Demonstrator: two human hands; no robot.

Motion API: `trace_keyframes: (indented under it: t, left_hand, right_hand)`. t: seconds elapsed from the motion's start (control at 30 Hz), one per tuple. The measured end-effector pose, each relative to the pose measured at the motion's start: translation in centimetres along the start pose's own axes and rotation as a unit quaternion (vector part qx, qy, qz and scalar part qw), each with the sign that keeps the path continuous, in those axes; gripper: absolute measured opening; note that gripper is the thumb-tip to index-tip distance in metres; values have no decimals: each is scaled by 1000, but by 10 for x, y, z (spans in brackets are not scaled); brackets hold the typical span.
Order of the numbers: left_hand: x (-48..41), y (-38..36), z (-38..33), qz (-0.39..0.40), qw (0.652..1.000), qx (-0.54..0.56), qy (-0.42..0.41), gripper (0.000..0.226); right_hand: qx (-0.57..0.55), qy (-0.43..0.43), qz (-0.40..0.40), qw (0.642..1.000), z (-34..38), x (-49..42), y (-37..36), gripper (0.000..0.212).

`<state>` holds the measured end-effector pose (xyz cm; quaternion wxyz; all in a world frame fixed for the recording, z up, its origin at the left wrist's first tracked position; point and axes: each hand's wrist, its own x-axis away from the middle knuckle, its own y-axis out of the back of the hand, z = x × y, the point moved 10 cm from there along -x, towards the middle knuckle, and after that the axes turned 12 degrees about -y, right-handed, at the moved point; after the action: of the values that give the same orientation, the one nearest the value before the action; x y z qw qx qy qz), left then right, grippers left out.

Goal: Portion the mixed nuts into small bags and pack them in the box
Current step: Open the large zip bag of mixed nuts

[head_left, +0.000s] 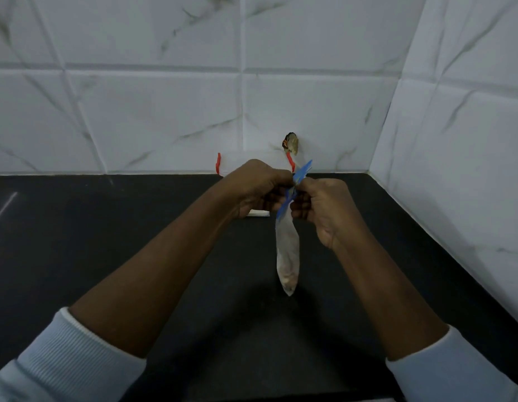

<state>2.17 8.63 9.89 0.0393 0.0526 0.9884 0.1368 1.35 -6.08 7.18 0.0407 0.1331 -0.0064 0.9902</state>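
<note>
hanging above the black desk [106, 227], the small bag [287, 250] has its long axis upright, its nut-filled tip pointing down. the left hand [257, 188] and right hand [324, 207] each pinch its blue top, in front of the white box [237, 161] at the wall.

A black counter [106, 242] carries a red-edged white box [234, 163].

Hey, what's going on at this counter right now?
A person holds a small clear bag over the black countertop, left hand and right hand both pinching its blue zip strip, apparently sealing it. The bag hangs down with a few nuts in its bottom. Behind the hands, a white box with red trim stands against the tiled wall.
</note>
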Motion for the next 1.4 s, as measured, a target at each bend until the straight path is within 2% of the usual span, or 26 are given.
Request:
trace_keyframes:
  t: [0.1,0.17,0.23,0.4,0.5,0.6,0.67,0.8,0.87,0.93,0.97,1.03,1.13,1.2,1.23,1.33,1.4]
  left_hand:
    - [-2,28,-12,-57,992,-96,-67,23]
    - [-1,63,-25,-120,960,-224,-115,25]
    - [2,89,-29,-149,938,-287,-123,24]
    - [-3,81,-18,-82,955,-275,-78,20]
    - [-6,77,-17,-88,960,-253,-79,22]
    - [-9,70,-11,-85,970,-215,-71,27]
    - [-9,56,-8,-68,979,-179,-63,29]
    - [-10,40,-14,-71,978,-174,-85,16]
    - [-12,46,-25,-98,970,-193,-108,9]
    - [-15,53,-38,-117,962,-209,-131,7]
    - [-17,57,-45,-126,957,-218,-147,7]
    - [-20,64,-61,-142,934,-265,-191,4]
    - [-22,54,-70,-97,902,-350,-234,18]
    - [-23,37,-65,-46,885,-396,-241,24]
    - [-21,31,-63,-39,878,-409,-248,24]
    - [-6,31,-63,-70,867,-414,-267,27]
    - [10,37,-55,-71,872,-418,-246,41]
  right_hand:
    - [100,56,-53,992,14,5,20,19]
    - [234,107,-117,959,29,15,45,23]
    - [353,116,-155,916,40,25,68,23]
    - [464,106,-141,868,45,37,72,20]
    - [483,123,-105,861,45,36,59,4]
    - [457,116,-42,881,44,34,46,16]
    - [459,115,-34,880,46,31,38,19]
    - [553,144,-92,816,61,16,23,30]
    - [563,149,-111,805,71,8,19,30]
    - [558,148,-121,807,81,6,19,15]
    - [550,138,-114,816,84,7,21,11]
    - [533,106,-80,835,80,11,24,17]
    - [560,74,-59,823,66,15,24,19]
    - [579,106,-83,804,62,13,21,12]
    - [570,131,-91,806,62,12,18,11]
    - [535,205,-101,814,62,11,10,5]
    - [512,235,-120,817,61,14,12,9]
